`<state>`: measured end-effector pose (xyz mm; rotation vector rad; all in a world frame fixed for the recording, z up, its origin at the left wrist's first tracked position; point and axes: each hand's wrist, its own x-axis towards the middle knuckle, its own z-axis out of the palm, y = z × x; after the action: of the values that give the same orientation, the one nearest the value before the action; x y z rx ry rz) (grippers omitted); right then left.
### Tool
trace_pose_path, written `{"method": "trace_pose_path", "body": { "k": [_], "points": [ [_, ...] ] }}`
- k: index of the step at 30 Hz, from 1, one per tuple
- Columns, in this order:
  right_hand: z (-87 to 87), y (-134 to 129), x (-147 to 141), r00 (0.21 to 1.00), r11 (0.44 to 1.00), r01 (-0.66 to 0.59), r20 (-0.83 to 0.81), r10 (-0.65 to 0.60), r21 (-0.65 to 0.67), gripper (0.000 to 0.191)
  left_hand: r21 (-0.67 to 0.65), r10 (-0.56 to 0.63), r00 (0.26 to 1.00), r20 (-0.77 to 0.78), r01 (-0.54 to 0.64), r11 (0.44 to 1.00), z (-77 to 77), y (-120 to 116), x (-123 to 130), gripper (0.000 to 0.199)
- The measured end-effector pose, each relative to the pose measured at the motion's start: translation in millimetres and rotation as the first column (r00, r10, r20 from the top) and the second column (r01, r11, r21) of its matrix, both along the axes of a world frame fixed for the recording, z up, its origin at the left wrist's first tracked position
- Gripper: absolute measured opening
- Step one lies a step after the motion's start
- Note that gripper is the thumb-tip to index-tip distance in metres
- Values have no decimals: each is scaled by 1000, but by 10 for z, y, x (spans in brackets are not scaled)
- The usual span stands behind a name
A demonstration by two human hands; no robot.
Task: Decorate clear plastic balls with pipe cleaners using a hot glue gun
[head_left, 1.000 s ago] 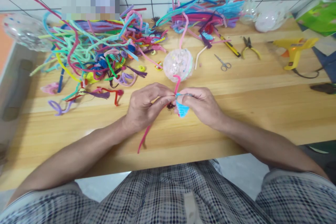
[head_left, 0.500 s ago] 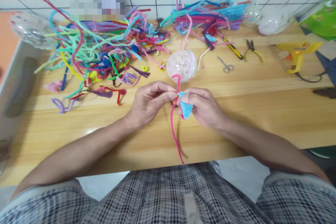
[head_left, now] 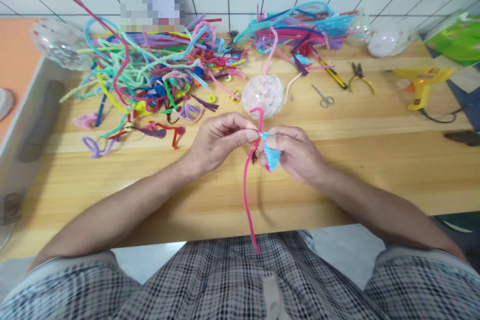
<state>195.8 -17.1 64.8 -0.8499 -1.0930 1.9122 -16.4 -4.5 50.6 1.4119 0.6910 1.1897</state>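
My left hand (head_left: 227, 140) pinches a pink pipe cleaner (head_left: 246, 195) between thumb and forefinger. One end of it sticks up past my fingers, and the long end hangs down over the table's front edge. My right hand (head_left: 296, 152) is closed on a light blue fuzzy piece (head_left: 272, 156), wound to a taper, with a bit of pink below it. The two meet between my fingertips; how they join is hidden. A small dark tuft (head_left: 255, 156) shows beneath. Just beyond my hands lies a clear ball (head_left: 262, 95) with speckles inside.
Heaped pipe cleaners (head_left: 138, 70) cover the back left, with another bundle (head_left: 300, 30) at the back. To the right lie small scissors (head_left: 323, 96), a yellow cutter knife (head_left: 336, 76), pliers (head_left: 360, 79) and a yellow glue gun (head_left: 420, 87). A clear bag (head_left: 62, 45) stands far left.
The long end of the pink pipe cleaner has swung slightly left and hangs lower. The whole view has shifted a little; both hands keep their grip.
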Motion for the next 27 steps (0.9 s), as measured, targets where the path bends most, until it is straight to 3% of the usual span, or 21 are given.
{"method": "trace_pose_path", "body": {
  "k": [4,8,11,14,16,21,27],
  "points": [
    [-52,39,41,991,993,-4,132,-11,114,24,204,59,971,-230,-11,979,-11,64,-66,38],
    [-58,76,49,970,984,-53,245,10,171,31,403,144,900,-412,38,914,-56,100,-137,35],
    [-59,78,55,956,981,-62,292,6,185,33,519,182,862,-473,105,849,-61,86,-180,30],
    [-61,47,69,970,985,-61,244,20,160,35,586,173,883,-437,133,799,-15,28,-182,20],
    [-54,15,73,986,990,-43,167,20,135,37,552,135,925,-355,91,829,30,-26,-150,15],
    [12,-49,31,997,998,-1,79,-4,66,37,253,69,974,-215,-12,967,95,-139,-27,26],
    [97,-84,-28,1000,1000,-1,6,1,-4,39,126,1,995,-95,11,992,113,-151,22,30]
  ]
}}
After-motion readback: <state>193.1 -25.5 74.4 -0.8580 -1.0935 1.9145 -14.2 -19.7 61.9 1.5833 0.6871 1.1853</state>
